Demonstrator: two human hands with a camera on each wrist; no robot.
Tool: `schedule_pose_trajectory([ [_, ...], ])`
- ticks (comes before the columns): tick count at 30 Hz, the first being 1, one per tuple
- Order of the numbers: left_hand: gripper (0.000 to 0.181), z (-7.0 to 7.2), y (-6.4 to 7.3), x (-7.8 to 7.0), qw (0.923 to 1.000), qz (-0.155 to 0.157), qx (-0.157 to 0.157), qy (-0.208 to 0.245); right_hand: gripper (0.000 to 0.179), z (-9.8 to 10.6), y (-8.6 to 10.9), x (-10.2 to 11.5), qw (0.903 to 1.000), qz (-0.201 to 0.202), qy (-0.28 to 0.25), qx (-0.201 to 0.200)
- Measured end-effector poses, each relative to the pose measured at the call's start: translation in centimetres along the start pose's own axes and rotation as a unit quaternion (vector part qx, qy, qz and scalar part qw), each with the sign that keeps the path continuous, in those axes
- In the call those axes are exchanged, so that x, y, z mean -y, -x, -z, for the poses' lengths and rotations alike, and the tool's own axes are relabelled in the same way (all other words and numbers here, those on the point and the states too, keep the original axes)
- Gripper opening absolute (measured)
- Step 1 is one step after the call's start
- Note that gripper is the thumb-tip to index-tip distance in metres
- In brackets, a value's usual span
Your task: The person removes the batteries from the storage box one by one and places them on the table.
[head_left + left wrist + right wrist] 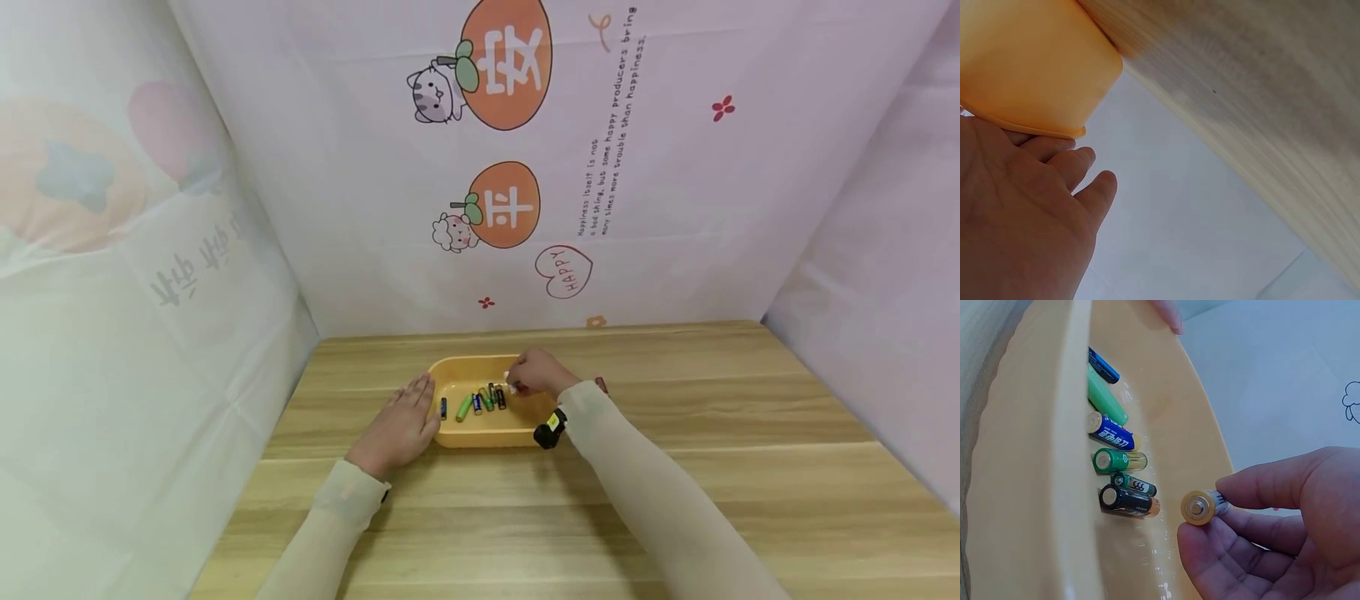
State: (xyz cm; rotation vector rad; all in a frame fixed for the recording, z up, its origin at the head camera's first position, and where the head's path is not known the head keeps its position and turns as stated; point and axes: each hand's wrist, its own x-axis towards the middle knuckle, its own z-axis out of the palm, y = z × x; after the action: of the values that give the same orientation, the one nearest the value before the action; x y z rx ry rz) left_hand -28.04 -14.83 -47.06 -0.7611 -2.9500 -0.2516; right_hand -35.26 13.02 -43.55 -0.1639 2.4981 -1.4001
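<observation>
Right fingers (1260, 487) pinch battery (1199, 508) (tray rim (1199, 403) near).

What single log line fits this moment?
left hand: touches yellow tray | right hand: pinches battery over tray | inside tray: other batteries

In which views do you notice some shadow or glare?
Head view: a soft shadow on the table near the right sleeve; left wrist view: the left hand looks rather dim; right wrist view: small white glints inside the yellow tray, beside the batteries.
</observation>
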Motion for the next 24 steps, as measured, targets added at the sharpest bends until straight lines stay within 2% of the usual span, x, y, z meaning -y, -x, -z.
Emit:
schedule_pose_trajectory([
  [12,0.069,-0.1,-0.1,0.0,1.0000,0.002,0.009,0.000,0.022,1.0,0.2,-0.2,0.9999,0.002,-0.016,0.000],
  [24,0.069,0.0,0.0,0.1,0.9999,0.004,0.014,0.002,0.024,2.0,1.3,0.2,0.9994,0.011,-0.034,0.001],
])
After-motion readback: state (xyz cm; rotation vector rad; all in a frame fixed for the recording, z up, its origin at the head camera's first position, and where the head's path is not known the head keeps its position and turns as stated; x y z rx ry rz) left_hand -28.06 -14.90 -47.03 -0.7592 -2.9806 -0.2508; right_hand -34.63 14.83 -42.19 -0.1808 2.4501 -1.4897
